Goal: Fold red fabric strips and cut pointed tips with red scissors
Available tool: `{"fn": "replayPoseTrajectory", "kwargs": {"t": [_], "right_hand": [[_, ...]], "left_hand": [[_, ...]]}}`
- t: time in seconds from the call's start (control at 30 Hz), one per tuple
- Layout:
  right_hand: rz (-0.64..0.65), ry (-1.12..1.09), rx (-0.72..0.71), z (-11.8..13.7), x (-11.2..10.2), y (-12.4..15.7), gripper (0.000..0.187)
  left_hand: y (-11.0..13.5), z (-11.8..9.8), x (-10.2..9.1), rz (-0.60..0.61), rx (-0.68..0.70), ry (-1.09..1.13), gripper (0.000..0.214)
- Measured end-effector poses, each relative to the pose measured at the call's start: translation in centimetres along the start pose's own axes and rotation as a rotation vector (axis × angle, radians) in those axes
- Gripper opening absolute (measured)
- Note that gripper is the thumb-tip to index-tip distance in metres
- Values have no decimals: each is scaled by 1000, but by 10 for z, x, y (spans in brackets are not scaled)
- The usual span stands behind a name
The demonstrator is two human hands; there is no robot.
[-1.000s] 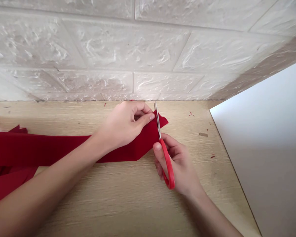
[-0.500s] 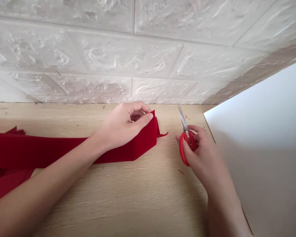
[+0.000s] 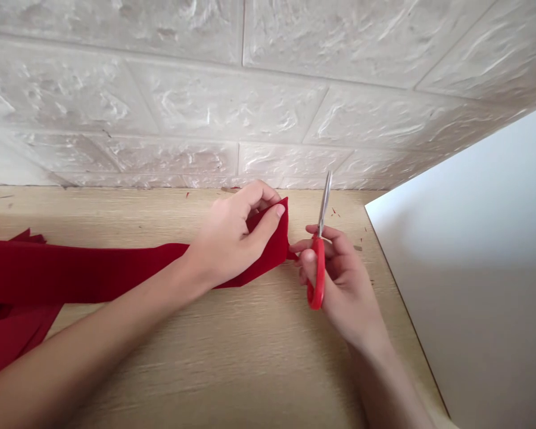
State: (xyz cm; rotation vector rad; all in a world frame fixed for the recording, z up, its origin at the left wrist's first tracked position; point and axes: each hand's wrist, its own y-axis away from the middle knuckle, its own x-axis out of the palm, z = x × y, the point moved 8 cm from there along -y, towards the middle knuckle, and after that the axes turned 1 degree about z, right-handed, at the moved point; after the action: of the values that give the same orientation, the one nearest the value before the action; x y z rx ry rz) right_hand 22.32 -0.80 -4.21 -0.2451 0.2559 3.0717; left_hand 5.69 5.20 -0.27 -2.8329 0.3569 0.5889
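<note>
My left hand [image 3: 234,241] pinches the folded end of a long red felt strip [image 3: 93,272], with thumb and fingers on either side of it. The strip runs left across the table and off the frame, and a lower layer [image 3: 13,336] shows beneath it. My right hand [image 3: 342,283] holds red-handled scissors [image 3: 318,271], their shut steel blades pointing up and away. The blades are beside the strip's folded end and do not touch it. A small red corner pokes out just left of my right fingers.
A pale wooden tabletop [image 3: 205,357] meets a white brick-textured wall panel [image 3: 196,101] at the back. A white board [image 3: 464,280] lies at the right, past the table's edge. Small red scraps [image 3: 335,211] are scattered near the back right.
My right hand has moved left, back toward the strip, and the scissors now stand more upright. My left hand has shifted slightly right and gathered the strip's end more tightly.
</note>
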Motion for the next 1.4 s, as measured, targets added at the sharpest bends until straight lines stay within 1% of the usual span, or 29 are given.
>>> {"fn": "replayPoseTrajectory", "kwargs": {"t": [0.1,0.2,0.3,0.43,0.5,0.63,0.7,0.77,0.83,0.93,1.0,1.2,1.4], "right_hand": [[21,-141,-21,5,21,4,52],[-6,-198,-36,8,31,8,48],[-59,-183,-48,9,32,10,45],[-62,-158,-19,8,32,10,41],[-67,-166,-17,7,33,11,40],[-34,-193,-23,6,38,12,39],[-64,-197,-58,8,34,12,40],[-119,-208,-82,11,28,11,41],[-140,-225,-78,12,24,10,43],[-115,-229,-76,15,24,9,40],[-109,-204,-90,16,24,10,37],[-148,-127,-134,17,21,11,32],[-176,-115,-155,15,19,11,31]], "left_hand": [[4,-13,-1,-35,106,-114,10],[7,-18,-2,-39,131,-150,11],[8,-19,-2,-40,124,-110,10],[6,-19,-7,-48,117,-65,10],[4,-19,-13,-79,100,-47,11],[1,-17,-29,-160,56,-12,12],[0,-17,-31,-174,47,-25,13],[1,-19,-29,-163,70,-67,11],[4,-22,-22,-131,122,-122,10],[8,-26,-13,-100,201,-180,8],[9,-26,-10,-97,227,-193,8],[8,-22,-8,-114,223,-186,8],[7,-10,-4,-123,152,-31,9]]}}
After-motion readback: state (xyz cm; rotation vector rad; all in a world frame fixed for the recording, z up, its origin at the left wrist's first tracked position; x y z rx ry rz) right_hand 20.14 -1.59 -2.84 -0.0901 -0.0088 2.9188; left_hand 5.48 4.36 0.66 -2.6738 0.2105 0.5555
